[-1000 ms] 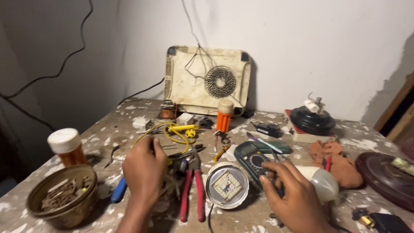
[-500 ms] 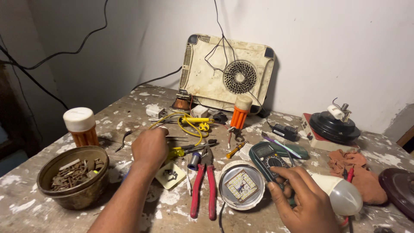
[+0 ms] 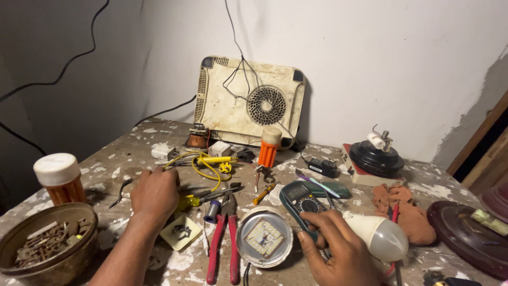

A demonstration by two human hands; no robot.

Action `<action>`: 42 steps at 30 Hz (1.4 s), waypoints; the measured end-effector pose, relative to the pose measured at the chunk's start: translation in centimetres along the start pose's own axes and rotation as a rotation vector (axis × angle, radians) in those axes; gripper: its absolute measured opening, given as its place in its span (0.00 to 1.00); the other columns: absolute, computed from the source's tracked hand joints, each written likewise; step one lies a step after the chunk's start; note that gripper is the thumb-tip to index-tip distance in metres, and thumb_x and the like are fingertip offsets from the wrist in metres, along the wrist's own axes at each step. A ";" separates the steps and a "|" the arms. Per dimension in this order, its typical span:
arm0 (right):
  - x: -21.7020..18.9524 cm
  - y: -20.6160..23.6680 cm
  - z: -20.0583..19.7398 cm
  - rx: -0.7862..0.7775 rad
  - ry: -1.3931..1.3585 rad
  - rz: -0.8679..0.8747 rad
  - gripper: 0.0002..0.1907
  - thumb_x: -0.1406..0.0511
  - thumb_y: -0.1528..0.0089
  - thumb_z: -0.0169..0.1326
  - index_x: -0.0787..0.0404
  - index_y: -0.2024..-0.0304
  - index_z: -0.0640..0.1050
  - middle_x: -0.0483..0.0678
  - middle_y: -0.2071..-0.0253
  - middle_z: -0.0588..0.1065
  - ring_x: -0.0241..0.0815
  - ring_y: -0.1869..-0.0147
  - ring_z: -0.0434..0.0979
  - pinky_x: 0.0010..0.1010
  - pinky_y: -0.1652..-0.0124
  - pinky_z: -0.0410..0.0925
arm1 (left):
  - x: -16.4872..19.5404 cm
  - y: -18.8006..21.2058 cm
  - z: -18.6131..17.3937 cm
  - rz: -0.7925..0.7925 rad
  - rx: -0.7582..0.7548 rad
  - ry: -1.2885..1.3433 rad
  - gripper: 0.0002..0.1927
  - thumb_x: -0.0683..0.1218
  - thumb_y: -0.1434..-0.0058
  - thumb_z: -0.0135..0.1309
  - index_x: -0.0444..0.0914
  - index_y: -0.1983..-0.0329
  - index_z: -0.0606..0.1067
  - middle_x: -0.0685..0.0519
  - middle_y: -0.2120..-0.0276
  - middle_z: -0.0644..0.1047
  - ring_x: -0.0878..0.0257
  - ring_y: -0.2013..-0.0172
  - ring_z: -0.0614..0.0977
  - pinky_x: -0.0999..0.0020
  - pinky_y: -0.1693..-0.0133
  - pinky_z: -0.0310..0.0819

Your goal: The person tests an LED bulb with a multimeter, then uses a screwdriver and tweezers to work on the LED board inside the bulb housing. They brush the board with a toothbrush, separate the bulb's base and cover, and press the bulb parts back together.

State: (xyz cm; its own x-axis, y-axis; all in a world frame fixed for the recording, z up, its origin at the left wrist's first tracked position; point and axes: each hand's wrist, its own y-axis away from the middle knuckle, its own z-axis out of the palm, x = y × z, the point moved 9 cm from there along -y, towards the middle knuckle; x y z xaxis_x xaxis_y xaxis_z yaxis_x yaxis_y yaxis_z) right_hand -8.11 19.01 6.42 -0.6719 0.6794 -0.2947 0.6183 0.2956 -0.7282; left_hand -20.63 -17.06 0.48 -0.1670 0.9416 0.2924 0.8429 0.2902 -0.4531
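Note:
My left hand [image 3: 154, 195] rests fingers down on the cluttered bench, over thin tools beside a yellow-handled screwdriver [image 3: 191, 202]; whether it grips anything is hidden. My right hand [image 3: 338, 253] holds the lower end of a dark green multimeter [image 3: 301, 200]. A white bulb [image 3: 380, 236] lies just right of that hand. Between the hands sit a round metal disc with a square circuit board [image 3: 264, 237] and red-handled pliers [image 3: 224, 239].
A bowl of rusty bits [image 3: 46, 249] and an orange jar with a white lid [image 3: 59, 177] stand at the left. A cream appliance with a fan grille [image 3: 248, 100] leans on the wall. Yellow wire [image 3: 207, 165], an orange-handled tool [image 3: 268, 148], an orange rag [image 3: 402, 209] and dark round parts [image 3: 377, 154] lie around.
The view has swung and moved closer. My left hand has shifted slightly left over the tools; my right hand keeps hold of the multimeter.

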 end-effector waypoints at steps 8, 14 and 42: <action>0.6 -0.1 -0.1 0.000 0.013 0.103 0.19 0.65 0.44 0.63 0.58 0.50 0.81 0.47 0.64 0.78 0.34 0.75 0.76 0.28 0.73 0.72 | -0.7 -0.3 1.2 -0.079 -0.174 0.039 0.13 0.44 0.40 0.54 0.49 0.55 0.84 0.47 0.55 0.83 0.49 0.50 0.83 0.52 0.50 0.78; 0.1 -0.2 -0.3 0.032 0.007 0.109 0.17 0.65 0.44 0.62 0.58 0.51 0.81 0.46 0.64 0.78 0.34 0.75 0.76 0.28 0.73 0.71 | 3.0 1.1 -5.6 0.093 0.264 0.053 0.10 0.41 0.45 0.56 0.41 0.59 0.80 0.47 0.58 0.79 0.47 0.55 0.82 0.50 0.57 0.77; -3.5 -0.8 -2.3 0.193 0.005 -0.147 0.13 0.66 0.34 0.59 0.60 0.47 0.77 0.54 0.58 0.78 0.56 0.59 0.80 0.42 0.62 0.72 | 12.4 6.2 -1.1 0.153 -0.391 0.934 0.18 0.51 0.36 0.61 0.38 0.47 0.85 0.47 0.68 0.83 0.61 0.72 0.78 0.62 0.70 0.77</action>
State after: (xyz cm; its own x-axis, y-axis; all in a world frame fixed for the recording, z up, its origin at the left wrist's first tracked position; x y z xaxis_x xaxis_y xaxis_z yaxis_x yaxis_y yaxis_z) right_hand -5.37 17.94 9.42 -0.7469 0.6418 -0.1738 0.4239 0.2583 -0.8681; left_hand -16.91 -3.72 2.23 0.2807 0.4059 0.8697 0.9574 -0.0551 -0.2833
